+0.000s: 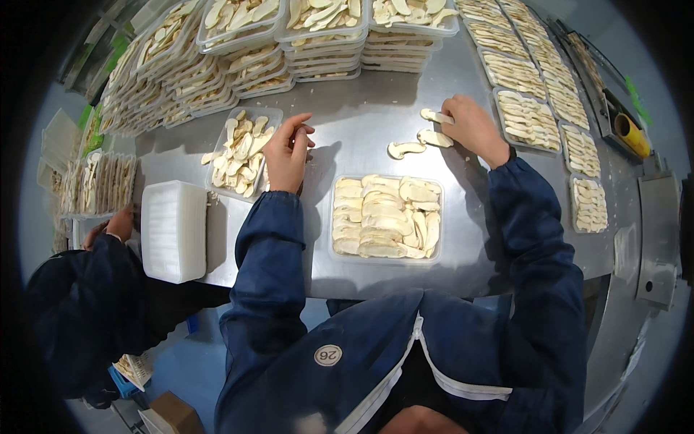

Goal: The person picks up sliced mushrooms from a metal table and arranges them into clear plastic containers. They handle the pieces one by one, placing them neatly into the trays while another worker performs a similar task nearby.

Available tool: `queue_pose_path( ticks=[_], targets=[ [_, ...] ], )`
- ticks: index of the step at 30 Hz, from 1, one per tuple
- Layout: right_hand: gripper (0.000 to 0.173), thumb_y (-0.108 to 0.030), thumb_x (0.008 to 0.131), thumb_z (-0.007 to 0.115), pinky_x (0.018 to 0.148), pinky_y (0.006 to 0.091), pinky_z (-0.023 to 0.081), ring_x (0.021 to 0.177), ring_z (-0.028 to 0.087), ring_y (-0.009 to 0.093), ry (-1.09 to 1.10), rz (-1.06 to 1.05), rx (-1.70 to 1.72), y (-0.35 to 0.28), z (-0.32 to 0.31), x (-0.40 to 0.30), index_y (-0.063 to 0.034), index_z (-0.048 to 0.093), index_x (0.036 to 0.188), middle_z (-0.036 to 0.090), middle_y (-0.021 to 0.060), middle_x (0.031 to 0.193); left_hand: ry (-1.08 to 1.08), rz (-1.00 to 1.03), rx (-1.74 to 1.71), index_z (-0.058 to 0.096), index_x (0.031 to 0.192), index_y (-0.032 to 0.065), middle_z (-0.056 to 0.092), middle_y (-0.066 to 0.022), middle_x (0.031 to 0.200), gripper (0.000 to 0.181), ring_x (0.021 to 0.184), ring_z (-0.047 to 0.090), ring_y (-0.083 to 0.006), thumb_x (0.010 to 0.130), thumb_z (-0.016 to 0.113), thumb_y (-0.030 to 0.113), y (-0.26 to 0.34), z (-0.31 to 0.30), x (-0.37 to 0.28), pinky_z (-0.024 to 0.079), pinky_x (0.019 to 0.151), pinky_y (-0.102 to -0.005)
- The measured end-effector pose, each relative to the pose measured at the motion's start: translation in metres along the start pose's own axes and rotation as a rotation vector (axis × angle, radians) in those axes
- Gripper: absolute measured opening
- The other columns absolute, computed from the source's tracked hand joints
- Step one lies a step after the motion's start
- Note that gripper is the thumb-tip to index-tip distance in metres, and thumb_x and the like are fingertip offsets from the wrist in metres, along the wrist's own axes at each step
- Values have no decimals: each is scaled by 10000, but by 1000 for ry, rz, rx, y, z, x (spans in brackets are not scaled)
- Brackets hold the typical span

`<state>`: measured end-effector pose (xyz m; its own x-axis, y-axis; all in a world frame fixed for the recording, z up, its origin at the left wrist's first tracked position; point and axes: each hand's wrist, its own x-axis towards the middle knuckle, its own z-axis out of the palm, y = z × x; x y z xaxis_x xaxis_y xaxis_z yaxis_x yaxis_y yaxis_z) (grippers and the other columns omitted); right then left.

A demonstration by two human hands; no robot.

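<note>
My right hand [473, 129] is over the steel table, its fingertips on one end of a dried mushroom slice [432, 115]. Two more slices lie close by: one slice [435, 138] just under the hand and another slice [405, 149] further left. My left hand [287, 154] hovers at the right edge of a clear plastic tray [218, 145] of loose, jumbled slices, fingers loosely bent and apart, with nothing seen in them. Between my forearms sits a clear plastic tray [337, 259] packed with overlapping slices in columns; those at its lower right stand more lengthwise.
Stacked trays of slices [325, 49] line the back. Neatly filled trays [528, 120] run along the right. A stack of empty white trays [173, 230] stands at the front left. Beyond it, another person's hand [120, 223] is near upright filled trays [100, 184]. A yellow roll [631, 135] lies far right.
</note>
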<state>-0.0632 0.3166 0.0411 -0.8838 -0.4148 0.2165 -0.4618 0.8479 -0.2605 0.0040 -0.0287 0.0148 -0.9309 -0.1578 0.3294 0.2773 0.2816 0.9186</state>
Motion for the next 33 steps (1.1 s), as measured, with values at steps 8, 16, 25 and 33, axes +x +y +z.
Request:
queue_pose_path(
  ticks=[8,16,25,33],
  targets=[
    [156,-108,777,646,736,403,473,839,567,329,-15,-161,350,-65,-43,-72,-22,596,897,563,137,878,-8,-24,8,657,1161,33,670,-52,914,255,707,614,-78,954,508,22,3,2,-2,477,592,-203],
    [189,-25,793,649,682,365,506,763,604,301,-151,-98,384,-92,-31,-115,10,605,974,556,132,908,-3,19,21,664,1143,19,685,-69,894,253,686,637,-88,937,518,10,0,2,-1,485,562,-207],
    [183,-37,804,657,692,371,503,779,597,322,-96,-110,395,-97,-26,-115,9,615,976,560,134,907,-25,36,32,654,1172,32,671,-49,914,262,702,613,-75,959,501,18,-4,0,-1,467,603,-196],
    [178,-33,807,659,666,380,500,755,603,323,54,-72,357,-80,-34,-110,8,604,971,563,148,889,-6,26,37,661,1145,16,680,-72,886,258,680,632,-91,937,509,1,4,3,-1,486,584,-208]
  ],
)
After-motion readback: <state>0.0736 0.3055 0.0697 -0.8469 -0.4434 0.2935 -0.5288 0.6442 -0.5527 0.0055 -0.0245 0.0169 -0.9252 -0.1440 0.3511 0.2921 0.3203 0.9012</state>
